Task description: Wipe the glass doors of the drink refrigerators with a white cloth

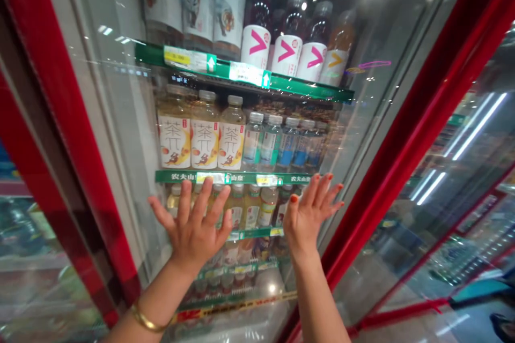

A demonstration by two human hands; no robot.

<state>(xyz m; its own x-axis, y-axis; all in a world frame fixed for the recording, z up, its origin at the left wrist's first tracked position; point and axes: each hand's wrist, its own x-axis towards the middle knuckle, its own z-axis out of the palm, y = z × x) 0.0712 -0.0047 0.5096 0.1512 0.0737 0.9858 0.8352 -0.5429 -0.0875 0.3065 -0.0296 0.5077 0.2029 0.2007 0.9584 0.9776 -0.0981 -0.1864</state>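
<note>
Both my hands are raised, palms forward and fingers spread, in front of the glass door (120,118) of a red-framed drinks cooler. My left hand (193,225) seems to rest flat on the glass, over the lower shelves, with a gold bangle (147,319) on its wrist. My right hand (309,217), with orange-painted nails, is at the same height and holds nothing. Just above them runs a green shelf strip (232,177), below rows of tea bottles (201,136) and water bottles (277,144). The lower bottles are partly hidden behind my hands.
Higher up, bottles with pink chevron labels (287,48) stand on a green-edged shelf (241,72). A red door frame (418,134) runs up the right side. Beyond it, another glass cooler door (438,241) reflects shop lights. Tiled floor shows at lower right.
</note>
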